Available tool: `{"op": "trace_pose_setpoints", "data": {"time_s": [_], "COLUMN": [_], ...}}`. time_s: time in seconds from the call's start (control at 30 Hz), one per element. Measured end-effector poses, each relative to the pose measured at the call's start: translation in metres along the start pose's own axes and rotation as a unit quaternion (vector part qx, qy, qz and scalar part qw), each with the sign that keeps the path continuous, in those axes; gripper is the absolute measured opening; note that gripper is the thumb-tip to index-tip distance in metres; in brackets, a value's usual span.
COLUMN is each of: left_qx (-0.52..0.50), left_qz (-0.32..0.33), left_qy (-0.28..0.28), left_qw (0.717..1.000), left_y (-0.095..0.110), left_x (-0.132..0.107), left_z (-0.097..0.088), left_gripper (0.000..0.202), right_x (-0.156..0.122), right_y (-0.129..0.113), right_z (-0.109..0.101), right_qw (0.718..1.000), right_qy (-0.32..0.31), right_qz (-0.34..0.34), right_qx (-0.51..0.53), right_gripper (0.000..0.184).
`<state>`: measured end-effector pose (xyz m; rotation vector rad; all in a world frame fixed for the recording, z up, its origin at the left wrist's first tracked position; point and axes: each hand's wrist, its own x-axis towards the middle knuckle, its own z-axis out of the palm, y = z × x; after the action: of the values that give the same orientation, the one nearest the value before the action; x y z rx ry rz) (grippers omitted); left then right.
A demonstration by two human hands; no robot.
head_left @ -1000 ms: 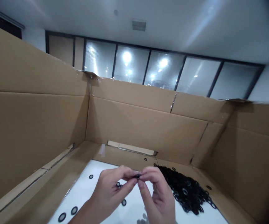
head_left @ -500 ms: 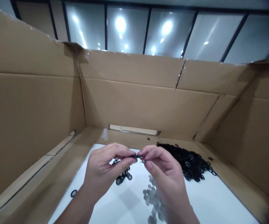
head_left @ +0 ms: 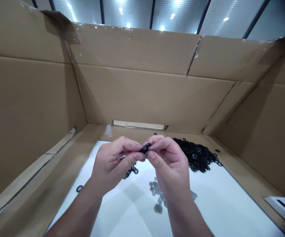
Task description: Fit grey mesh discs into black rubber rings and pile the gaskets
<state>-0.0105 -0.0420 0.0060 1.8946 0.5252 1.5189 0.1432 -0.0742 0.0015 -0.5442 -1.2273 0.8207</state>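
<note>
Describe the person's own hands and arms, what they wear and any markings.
The left hand and the right hand are bare: no gloves, and no ring, watch or bracelet shows. The left forearm and the right forearm are bare to the picture's lower edge, with no sleeve, cable or marking in view.

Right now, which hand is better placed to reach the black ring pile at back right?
Probably the right hand: the pile of black rings lies just beyond it, while the left hand is farther away. Both pinch one black ring together, so the right would need to release first.
</note>
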Motion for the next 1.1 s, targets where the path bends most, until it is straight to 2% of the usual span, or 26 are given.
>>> {"op": "trace_pose_setpoints", "data": {"time_s": [0.17,0.37,0.43,0.53,0.67,0.8,1.0,1.1], "left_qx": [0.022,0.142,0.139,0.101,0.052,0.027,0.034,0.027], "left_qz": [0.031,0.042,0.022,-0.030,-0.085,-0.106,-0.148,-0.148], "left_qy": [-0.021,-0.016,-0.017,-0.039,-0.063,-0.082,-0.060,-0.044], "left_qw": [0.999,0.989,0.990,0.994,0.993,0.991,0.987,0.988], "left_y": [-0.011,-0.003,-0.001,-0.004,-0.009,-0.009,-0.009,-0.013], "left_x": [-0.001,0.000,0.001,0.002,0.003,0.004,0.004,0.004], "left_z": [-0.003,-0.009,-0.009,-0.010,-0.014,-0.016,-0.016,-0.015], "left_gripper": [0.005,0.001,0.003,0.004,0.004,0.004,0.012,0.012], "right_x": [0.006,0.010,0.010,0.009,0.010,0.012,0.011,0.009], "right_y": [-0.001,-0.002,-0.003,-0.003,0.000,0.007,0.013,0.014], "right_z": [-0.004,-0.009,-0.011,-0.014,-0.019,-0.018,-0.012,-0.009], "right_qw": [1.000,0.996,0.992,0.980,0.974,0.976,0.978,0.982], "right_qy": [-0.014,-0.022,-0.029,-0.077,-0.111,-0.087,-0.057,-0.049], "right_qz": [0.015,0.019,0.011,-0.005,-0.026,-0.027,-0.030,-0.020], "right_qx": [0.000,-0.080,-0.125,-0.183,-0.195,-0.198,-0.197,-0.184], "right_gripper": [0.007,0.014,0.016,0.013,0.009,0.006,0.008,0.009]}}
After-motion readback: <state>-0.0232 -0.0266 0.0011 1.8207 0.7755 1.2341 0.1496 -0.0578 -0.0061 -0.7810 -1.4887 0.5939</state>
